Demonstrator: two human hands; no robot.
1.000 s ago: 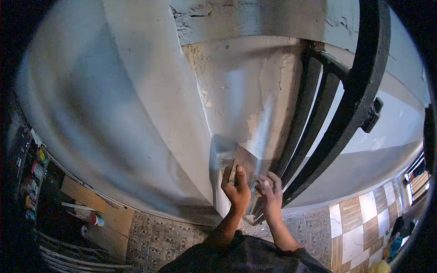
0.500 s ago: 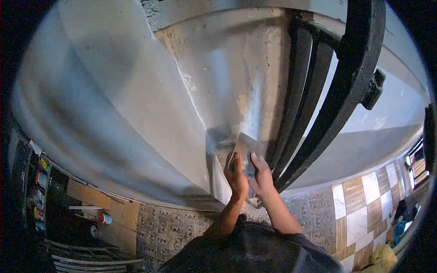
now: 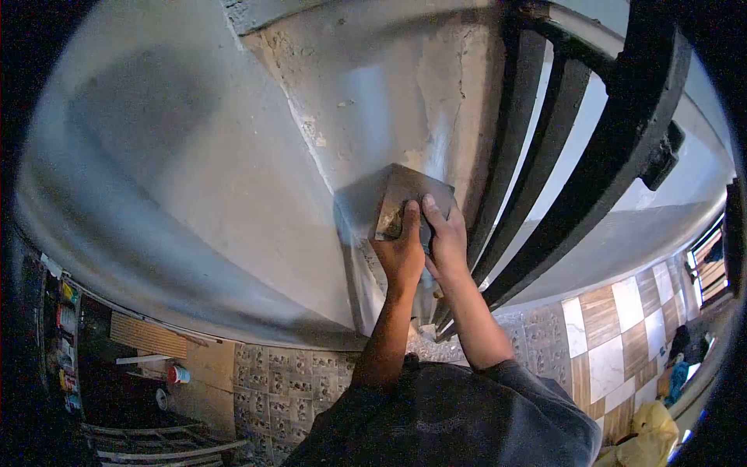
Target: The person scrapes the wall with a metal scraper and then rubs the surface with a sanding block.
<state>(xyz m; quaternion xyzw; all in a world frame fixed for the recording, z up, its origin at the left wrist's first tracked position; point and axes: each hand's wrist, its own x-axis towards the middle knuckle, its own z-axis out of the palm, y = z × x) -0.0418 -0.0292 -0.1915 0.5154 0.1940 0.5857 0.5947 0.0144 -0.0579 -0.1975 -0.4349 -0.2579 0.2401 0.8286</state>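
Note:
A flat, squarish grey scraper (image 3: 416,184), its blade pointing up and away from me, lies against the plastered wall recess (image 3: 389,117). My left hand (image 3: 401,257) is closed on its lower left side, thumb along the face. On the lower right side, my right hand (image 3: 449,243) grips it too, with the thumb near the left one. The two hands almost meet at the wrists. Behind the palms, the scraper's lower part is hidden. A pale worn streak runs up the plaster above the blade.
Dark metal bars (image 3: 622,156) rise close to the right of my hands. A ridged plaster edge (image 3: 299,113) borders the recess on the left. Patterned floor tiles (image 3: 288,381) lie below. At the far left stands a small red and white bucket (image 3: 179,375); yellow cloth (image 3: 654,432) lies lower right.
Both hands have slid the scraper upward along the recess, away from my body. My arms are stretched further out, and the view has shifted slightly.

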